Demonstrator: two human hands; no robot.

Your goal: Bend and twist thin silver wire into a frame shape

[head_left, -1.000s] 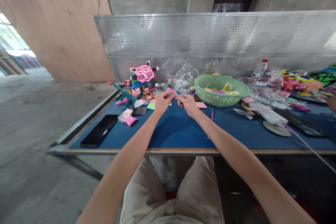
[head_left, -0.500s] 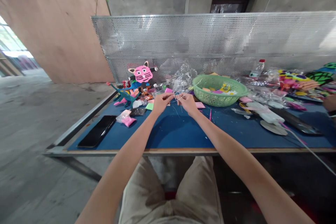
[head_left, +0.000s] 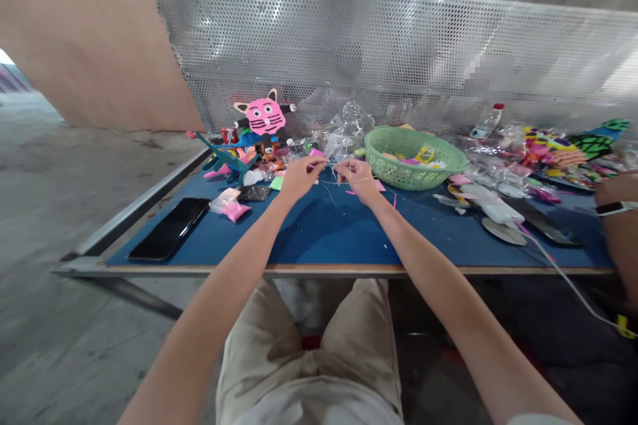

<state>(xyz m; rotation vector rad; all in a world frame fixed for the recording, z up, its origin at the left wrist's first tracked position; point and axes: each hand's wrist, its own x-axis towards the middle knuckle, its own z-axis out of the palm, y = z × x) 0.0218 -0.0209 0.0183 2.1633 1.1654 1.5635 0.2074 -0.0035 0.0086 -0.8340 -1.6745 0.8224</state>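
Note:
My left hand (head_left: 298, 176) and my right hand (head_left: 357, 178) are held close together above the far middle of the blue table (head_left: 323, 242). Both pinch a thin pale thread or wire (head_left: 335, 179) that runs between their fingertips. The fingers of each hand are closed on it. A loose end of the thread hangs down toward the table between the hands. Just beyond my right hand stands a green plastic basket (head_left: 413, 158) with small colourful pieces inside.
A black phone (head_left: 169, 229) lies at the table's left front. A pink cat figure (head_left: 264, 117) and foam craft pieces crowd the back left. Clear bags, a hot glue gun (head_left: 491, 206) with its cord, and another person's arm with a watch (head_left: 613, 208) occupy the right side. A perforated metal screen (head_left: 399, 53) closes the back.
The camera has tipped downward and nearer. My hands have drawn slightly apart along the thread. Another person's arm has come further into view at the right edge.

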